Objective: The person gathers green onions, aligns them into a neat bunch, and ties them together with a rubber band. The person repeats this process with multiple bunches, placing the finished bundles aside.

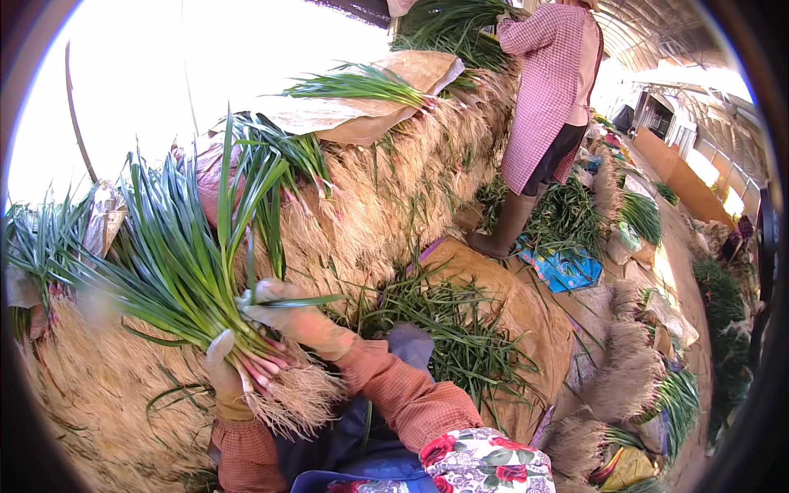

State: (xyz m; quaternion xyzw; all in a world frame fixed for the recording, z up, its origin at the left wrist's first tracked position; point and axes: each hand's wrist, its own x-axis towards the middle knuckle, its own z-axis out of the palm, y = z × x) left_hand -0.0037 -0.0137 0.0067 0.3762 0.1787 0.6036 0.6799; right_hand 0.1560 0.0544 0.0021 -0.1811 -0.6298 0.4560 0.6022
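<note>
A thick bunch of green garlic [203, 283] leans in front of me, its long leaves spread up and to the left. Its pinkish stem bases [265, 368] and pale, stringy roots [302, 391] point toward my lap. Around the lower stems, my gloved left hand [225, 373] grips the bunch from the left side. On the other side of the stems is my gloved right hand [299, 314], its fingers closed on a single green leaf [302, 301] that sticks out to the right. Part of each hand's fingers is hidden by the stems.
Stacked garlic with roots outward forms a long bank [382, 197] ahead. Loose leaves [456, 333] litter a brown tarp [530, 308] at my right. A co-worker [548, 105] stands beyond, handling greens. More bundles [672, 400] line the right; a blue bag [564, 271] lies near the co-worker's boots.
</note>
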